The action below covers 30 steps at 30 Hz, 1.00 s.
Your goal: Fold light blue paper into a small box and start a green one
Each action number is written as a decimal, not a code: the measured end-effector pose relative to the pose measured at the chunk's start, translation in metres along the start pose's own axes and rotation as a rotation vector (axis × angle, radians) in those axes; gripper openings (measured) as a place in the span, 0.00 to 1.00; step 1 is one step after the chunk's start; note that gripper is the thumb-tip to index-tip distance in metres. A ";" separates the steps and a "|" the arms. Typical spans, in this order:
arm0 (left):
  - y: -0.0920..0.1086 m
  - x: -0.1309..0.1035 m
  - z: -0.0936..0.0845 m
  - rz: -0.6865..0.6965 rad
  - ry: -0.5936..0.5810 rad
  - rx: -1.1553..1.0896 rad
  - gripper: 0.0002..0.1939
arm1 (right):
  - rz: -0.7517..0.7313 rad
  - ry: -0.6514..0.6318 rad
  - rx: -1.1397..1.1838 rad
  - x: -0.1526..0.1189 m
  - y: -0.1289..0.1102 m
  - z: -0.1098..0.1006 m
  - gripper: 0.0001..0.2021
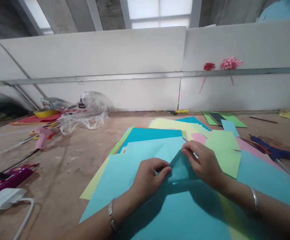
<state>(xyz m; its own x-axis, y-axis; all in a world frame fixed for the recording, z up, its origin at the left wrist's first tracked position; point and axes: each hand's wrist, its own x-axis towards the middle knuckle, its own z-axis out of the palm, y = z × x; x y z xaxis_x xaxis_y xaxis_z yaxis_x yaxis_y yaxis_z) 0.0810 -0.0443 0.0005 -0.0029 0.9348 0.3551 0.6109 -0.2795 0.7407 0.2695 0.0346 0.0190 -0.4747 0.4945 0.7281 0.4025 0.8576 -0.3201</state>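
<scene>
A light blue sheet of paper (147, 150) is between my hands, with a raised, shaded fold slanting from one hand to the other. The lower left end of that fold is pinched between the thumb and fingers of my left hand (150, 175). My right hand (206, 163) pinches its upper right end. A small grey tip shows just above my right fingers; I cannot tell what it belongs to. Larger light blue paper (185, 213) lies beneath both hands. Beside my right hand is light green paper (225, 150) with a slit in its right edge.
Stacked coloured paper (152, 134) lies behind the hands. At right are scissors (277, 150) and a phone (217, 118). On the left are a pink glue gun (43, 137), a purple power strip (12, 180) and a clear plastic bag (90, 111). A white board (145, 93) stands behind.
</scene>
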 end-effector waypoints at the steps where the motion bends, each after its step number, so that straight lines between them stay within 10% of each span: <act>1: 0.000 0.001 0.000 -0.028 -0.013 -0.002 0.08 | 0.031 0.003 -0.002 0.001 0.004 0.000 0.08; 19: 0.000 0.009 -0.004 -0.317 -0.235 -0.121 0.11 | 0.198 -0.051 -0.201 -0.005 0.033 0.011 0.10; 30: -0.005 0.018 -0.039 -0.529 -0.515 -0.208 0.16 | 0.286 -0.511 -0.075 0.000 0.039 0.015 0.07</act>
<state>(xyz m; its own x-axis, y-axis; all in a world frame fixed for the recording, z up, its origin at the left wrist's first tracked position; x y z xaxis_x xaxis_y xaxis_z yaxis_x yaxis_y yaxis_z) 0.0474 -0.0347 0.0256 0.1468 0.9253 -0.3497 0.4687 0.2463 0.8484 0.2730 0.0705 -0.0027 -0.6483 0.7262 0.2290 0.6158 0.6769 -0.4033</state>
